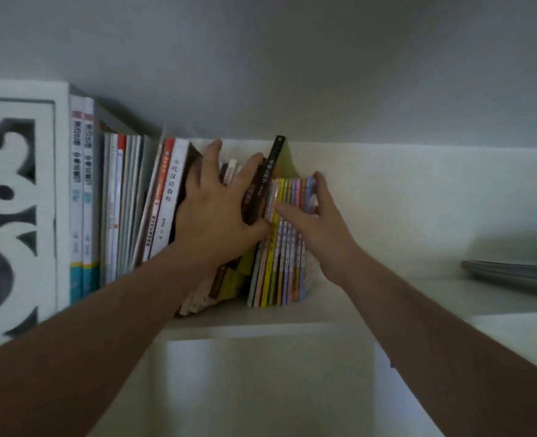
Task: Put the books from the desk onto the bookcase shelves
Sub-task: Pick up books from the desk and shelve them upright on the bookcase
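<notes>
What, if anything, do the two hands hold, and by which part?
The right hand grips the set of thin colourful books near its top. The left hand presses spread fingers against the leaning dark books, gripping nothing.

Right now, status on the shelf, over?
Left hand flat against dark books. Right hand grips thin colourful set, upright on shelf. Nothing blocking.
</notes>
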